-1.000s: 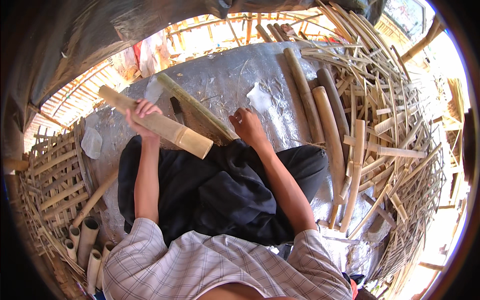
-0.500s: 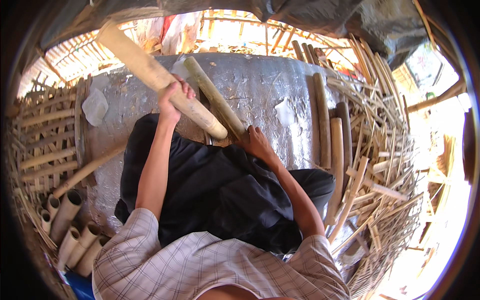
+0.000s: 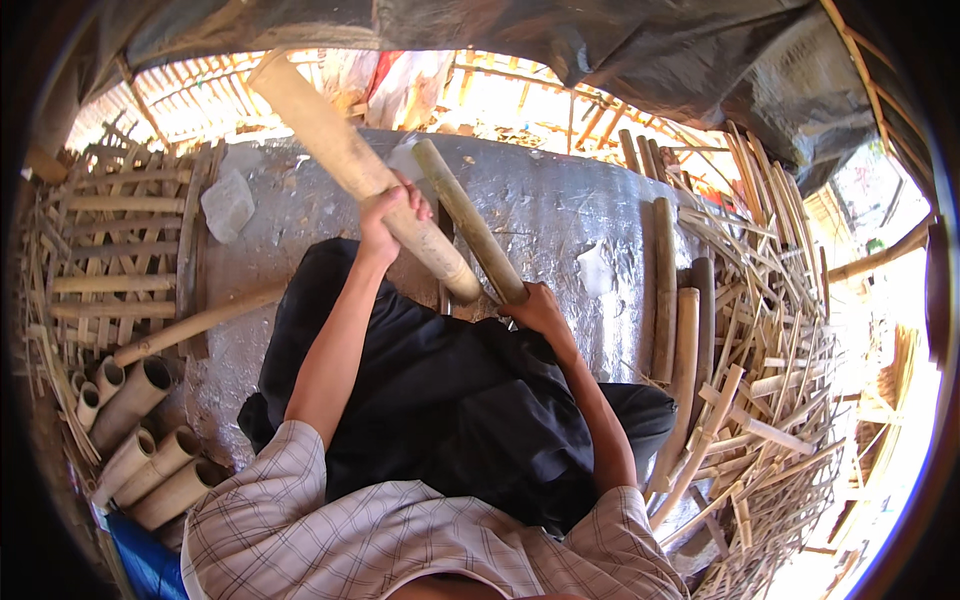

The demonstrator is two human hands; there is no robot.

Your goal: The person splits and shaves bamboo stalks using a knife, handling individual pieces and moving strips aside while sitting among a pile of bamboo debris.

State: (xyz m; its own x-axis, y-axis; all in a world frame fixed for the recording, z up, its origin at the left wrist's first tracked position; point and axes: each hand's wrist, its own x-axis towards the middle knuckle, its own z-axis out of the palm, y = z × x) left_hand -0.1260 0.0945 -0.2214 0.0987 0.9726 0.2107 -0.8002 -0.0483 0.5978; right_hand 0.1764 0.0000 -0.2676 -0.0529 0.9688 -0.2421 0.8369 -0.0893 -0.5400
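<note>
My left hand (image 3: 388,222) is wrapped round the middle of a thick, pale bamboo piece (image 3: 330,140). The piece slants from the upper left down toward my lap, its near end close to the other pole. My right hand (image 3: 540,308) grips the near end of a thinner, greenish-brown bamboo pole (image 3: 465,215), which leans up and to the left. Between the two pieces shows a narrow dark upright thing (image 3: 445,245), mostly hidden, whose kind I cannot make out. Black cloth (image 3: 440,400) covers my bent legs under both forearms.
A shiny grey sheet (image 3: 550,190) lies under the work. Bamboo poles (image 3: 663,290) and a heap of split strips (image 3: 760,330) stand at right. To the left are a slatted bamboo frame (image 3: 120,240), a long pole (image 3: 200,322) and several cut bamboo tubes (image 3: 135,400).
The whole view has shifted, so most things in front sit lower and farther right in the picture. Both hands keep their grips, with the two bamboo pieces at nearly the same slant.
</note>
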